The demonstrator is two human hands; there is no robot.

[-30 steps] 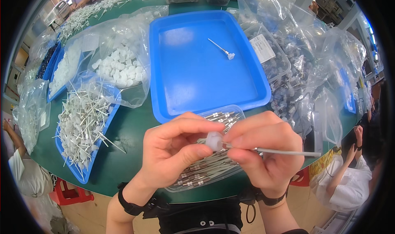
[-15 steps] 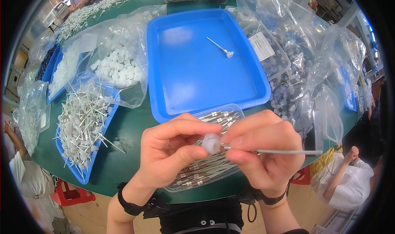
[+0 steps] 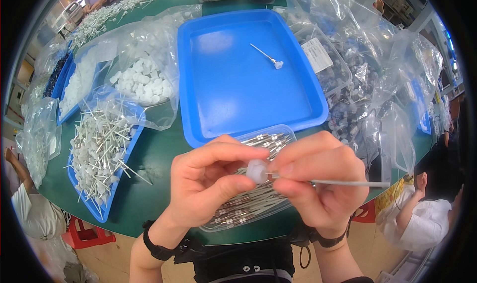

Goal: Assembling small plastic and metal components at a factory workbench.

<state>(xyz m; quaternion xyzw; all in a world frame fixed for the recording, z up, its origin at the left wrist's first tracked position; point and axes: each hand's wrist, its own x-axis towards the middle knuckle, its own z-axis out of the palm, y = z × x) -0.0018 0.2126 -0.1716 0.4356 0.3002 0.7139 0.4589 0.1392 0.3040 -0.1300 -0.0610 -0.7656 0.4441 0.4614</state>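
Note:
Above a clear plastic box (image 3: 285,199) of metal-ended rods, both hands are raised close together. My left hand (image 3: 198,176) pinches a translucent white plastic cap (image 3: 256,171) between thumb and forefinger. My right hand (image 3: 323,176) grips a thin pale rod (image 3: 350,183), its long end sticking out to the right. The rod's narrow metal tip meets the cap's right side; how deep it sits inside, I cannot tell. In the blue tray (image 3: 218,126) beyond lies one rod with a white cap on its end (image 3: 268,56).
At left, a blue bin (image 3: 103,213) is heaped with capped rods, beside a clear bag of white caps (image 3: 144,79). Clear bags (image 3: 362,59) and a labelled plastic box (image 3: 318,56) crowd the right. Other people sit around the green table (image 3: 154,183).
My right hand has shifted very slightly left and up, and less of the metal tip shows beside the cap. Both hands keep their holds.

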